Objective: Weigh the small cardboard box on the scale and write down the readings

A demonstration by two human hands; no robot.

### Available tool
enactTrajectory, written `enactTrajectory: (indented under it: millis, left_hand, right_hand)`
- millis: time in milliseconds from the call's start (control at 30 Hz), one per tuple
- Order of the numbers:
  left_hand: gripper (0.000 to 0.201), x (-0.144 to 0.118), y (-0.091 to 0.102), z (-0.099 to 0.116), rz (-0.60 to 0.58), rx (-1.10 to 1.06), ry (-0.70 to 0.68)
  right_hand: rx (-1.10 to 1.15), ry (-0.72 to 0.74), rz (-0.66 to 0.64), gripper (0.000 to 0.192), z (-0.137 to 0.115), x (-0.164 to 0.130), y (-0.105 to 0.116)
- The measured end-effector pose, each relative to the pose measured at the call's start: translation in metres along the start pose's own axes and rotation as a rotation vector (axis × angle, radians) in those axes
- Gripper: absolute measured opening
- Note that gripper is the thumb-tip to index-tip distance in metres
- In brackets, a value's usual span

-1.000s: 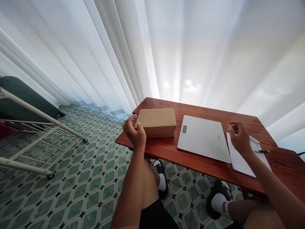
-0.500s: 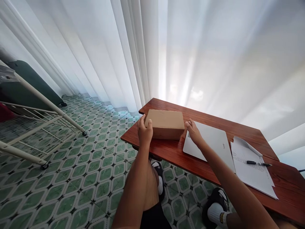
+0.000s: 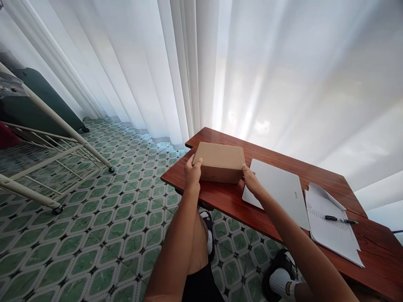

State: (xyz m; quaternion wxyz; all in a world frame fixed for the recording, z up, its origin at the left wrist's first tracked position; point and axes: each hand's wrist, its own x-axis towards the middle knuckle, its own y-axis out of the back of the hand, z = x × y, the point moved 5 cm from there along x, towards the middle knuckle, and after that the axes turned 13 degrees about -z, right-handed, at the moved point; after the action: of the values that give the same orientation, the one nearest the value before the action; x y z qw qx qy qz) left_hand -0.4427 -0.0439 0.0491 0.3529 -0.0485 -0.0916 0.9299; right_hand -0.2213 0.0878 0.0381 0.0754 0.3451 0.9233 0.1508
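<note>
A closed brown cardboard box (image 3: pixel 221 161) rests near the left end of the reddish-brown wooden table (image 3: pixel 217 191). My left hand (image 3: pixel 193 171) grips its left end, thumb on the near upper edge and fingers round the side. On the opposite end, my right hand (image 3: pixel 249 176) presses against the box's right side, its fingertips partly hidden behind the corner. Just right of the box lies a closed silver laptop (image 3: pixel 280 188), partly under my right forearm.
Sheets of paper (image 3: pixel 333 239) with handwriting lie right of the laptop, a black pen (image 3: pixel 340 219) on top. A white curtain (image 3: pixel 267 75) hangs behind the table. On the left stands a white metal rack (image 3: pixel 69 136) on wheels, over a green tiled floor (image 3: pixel 119 235).
My right hand has closed the small gap and now touches the box's right end. My left hand has settled more firmly on the left end. The view has shifted slightly.
</note>
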Motion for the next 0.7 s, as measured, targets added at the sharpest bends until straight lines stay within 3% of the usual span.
enactTrajectory:
  millis: [267,533,700]
  left_hand:
    - [0.053,0.001,-0.001,-0.001,0.007,0.020,-0.038]
    - [0.056,-0.010,-0.009,0.009,0.023,0.073,-0.087]
    - [0.055,-0.015,-0.016,0.008,-0.055,-0.035,-0.129]
  right_hand:
    - [0.010,-0.037,0.050,0.078,-0.004,-0.001,-0.004]
    - [0.020,-0.027,0.038,0.070,0.000,-0.001,0.005]
    - [0.007,0.016,0.037,0.064,-0.012,-0.008,0.015]
